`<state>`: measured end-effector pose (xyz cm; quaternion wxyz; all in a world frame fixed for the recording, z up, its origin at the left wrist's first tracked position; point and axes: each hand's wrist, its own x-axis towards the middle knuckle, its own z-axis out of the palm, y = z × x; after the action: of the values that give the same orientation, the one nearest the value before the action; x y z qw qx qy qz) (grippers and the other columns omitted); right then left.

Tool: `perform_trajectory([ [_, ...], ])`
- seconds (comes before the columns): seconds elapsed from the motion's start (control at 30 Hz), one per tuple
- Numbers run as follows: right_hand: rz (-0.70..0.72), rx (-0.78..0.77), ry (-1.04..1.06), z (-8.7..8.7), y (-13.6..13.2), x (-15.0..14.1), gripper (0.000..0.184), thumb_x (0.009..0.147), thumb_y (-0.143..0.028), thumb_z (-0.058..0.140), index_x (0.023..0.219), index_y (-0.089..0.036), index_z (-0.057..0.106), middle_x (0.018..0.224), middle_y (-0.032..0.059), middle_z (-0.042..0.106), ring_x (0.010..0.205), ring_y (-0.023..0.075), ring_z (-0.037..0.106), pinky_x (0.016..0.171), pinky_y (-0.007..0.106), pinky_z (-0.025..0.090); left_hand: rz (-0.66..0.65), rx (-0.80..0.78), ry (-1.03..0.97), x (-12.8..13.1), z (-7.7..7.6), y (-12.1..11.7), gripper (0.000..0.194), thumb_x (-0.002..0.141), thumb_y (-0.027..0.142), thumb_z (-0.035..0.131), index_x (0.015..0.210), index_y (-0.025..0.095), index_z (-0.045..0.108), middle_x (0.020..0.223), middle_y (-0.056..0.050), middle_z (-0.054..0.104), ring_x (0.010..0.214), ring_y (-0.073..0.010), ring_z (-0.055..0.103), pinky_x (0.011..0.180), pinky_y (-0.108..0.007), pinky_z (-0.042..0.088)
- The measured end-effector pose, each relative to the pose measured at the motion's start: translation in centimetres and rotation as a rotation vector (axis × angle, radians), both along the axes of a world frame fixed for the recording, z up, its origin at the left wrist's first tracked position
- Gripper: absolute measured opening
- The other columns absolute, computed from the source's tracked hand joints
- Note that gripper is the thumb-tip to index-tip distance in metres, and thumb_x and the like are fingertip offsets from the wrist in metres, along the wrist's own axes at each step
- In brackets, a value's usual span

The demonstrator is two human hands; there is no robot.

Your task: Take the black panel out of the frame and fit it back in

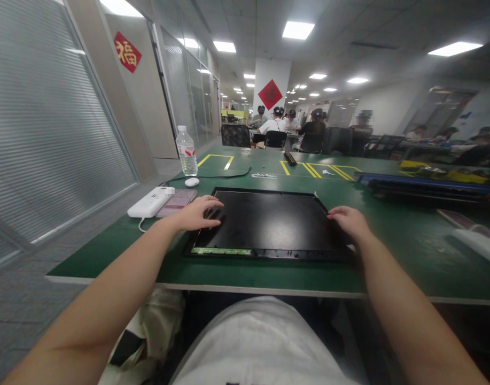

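A black flat display panel (pixel 277 216) lies on the green table in front of me, its dark screen facing up in a thin black frame. A green circuit strip (pixel 220 251) shows along its near edge, on the left. Over the panel's left side is my left hand (pixel 197 213), fingers spread and thumb apart; whether the fingertips touch the screen I cannot tell. At the right edge, my right hand (pixel 348 220) has thumb and fingers pinched together on the frame. Its lower fingers are partly hidden beside the panel.
Left of the panel are a white power bank (pixel 150 202) with a cable, a phone (pixel 178 202), a white oval case (pixel 192 182) and a water bottle (pixel 186 152). Yellow tape (pixel 309 170) marks the far green table (pixel 253 278). Another long dark panel (pixel 425 188) lies right. People sit beyond.
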<state>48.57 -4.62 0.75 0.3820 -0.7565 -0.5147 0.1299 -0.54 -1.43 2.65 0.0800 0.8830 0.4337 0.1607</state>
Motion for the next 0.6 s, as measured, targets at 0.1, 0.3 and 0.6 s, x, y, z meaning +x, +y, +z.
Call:
perform_trajectory([
  [0.1, 0.003, 0.014, 0.003, -0.1, 0.0, 0.1, 0.012, 0.065, -0.025, 0.067, 0.075, -0.023, 0.074, 0.077, 0.0041, 0.074, 0.082, 0.0224, 0.065, 0.079, 0.032, 0.048, -0.101, -0.055, 0.025, -0.2, 0.5, -0.5, 0.066, 0.076, 0.057, 0.068, 0.132, 0.022, 0.061, 0.141, -0.012, 0.054, 0.13, -0.0301, 0.051, 0.112, -0.041, 0.038],
  [0.3, -0.002, -0.004, -0.011, -0.1, 0.1, 0.1, 0.014, 0.065, -0.026, 0.066, 0.076, -0.023, 0.074, 0.078, 0.0044, 0.074, 0.084, 0.0226, 0.065, 0.08, 0.032, 0.047, -0.149, -0.135, 0.068, -0.3, 1.3, -1.3, 0.072, 0.074, 0.057, 0.072, 0.136, 0.023, 0.058, 0.144, -0.011, 0.053, 0.131, -0.0299, 0.051, 0.111, -0.039, 0.039],
  [0.6, 0.01, 0.004, -0.005, -0.4, 0.1, 0.3, 0.014, 0.066, -0.025, 0.065, 0.077, -0.022, 0.074, 0.079, 0.0034, 0.074, 0.084, 0.022, 0.065, 0.082, 0.032, 0.046, -0.212, -0.201, 0.068, 0.2, 2.8, -2.9, 0.08, 0.068, 0.047, 0.08, 0.141, 0.025, 0.054, 0.15, -0.011, 0.048, 0.136, -0.0306, 0.048, 0.113, -0.037, 0.037],
])
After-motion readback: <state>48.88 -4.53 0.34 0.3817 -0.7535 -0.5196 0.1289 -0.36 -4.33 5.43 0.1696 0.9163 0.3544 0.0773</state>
